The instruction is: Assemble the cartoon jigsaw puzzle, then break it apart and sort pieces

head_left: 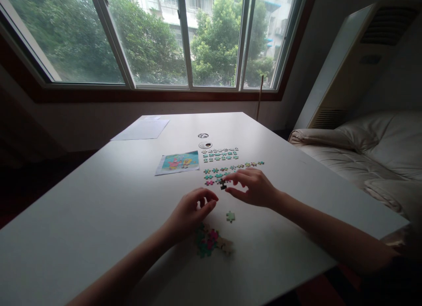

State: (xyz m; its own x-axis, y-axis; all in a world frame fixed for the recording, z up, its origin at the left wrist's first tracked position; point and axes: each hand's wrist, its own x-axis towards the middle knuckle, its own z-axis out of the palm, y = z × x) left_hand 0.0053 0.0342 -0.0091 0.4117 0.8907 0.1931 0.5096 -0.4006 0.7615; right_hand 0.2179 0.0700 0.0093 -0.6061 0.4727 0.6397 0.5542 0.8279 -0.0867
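Observation:
My right hand (252, 187) pinches a dark jigsaw puzzle piece (223, 184) between thumb and index finger, just at the near edge of the rows of pieces. Those rows of small jigsaw pieces (215, 170), mostly teal with some pink and yellow, lie spaced out on the white table (132, 187). My left hand (194, 209) is curled, thumb and index tips together; whether anything is between them is hidden. Close to its fingers lies a single pale green piece (231, 216). A loose pile of green, pink and tan pieces (211, 240) sits below the left wrist.
A printed cartoon picture (180, 162) lies left of the rows. Two small round items (205, 145) lie beyond them. White paper sheets (141, 129) rest at the far left corner. Beyond the table's right edge is a cushioned sofa (356, 152); a window (158, 42) fills the back.

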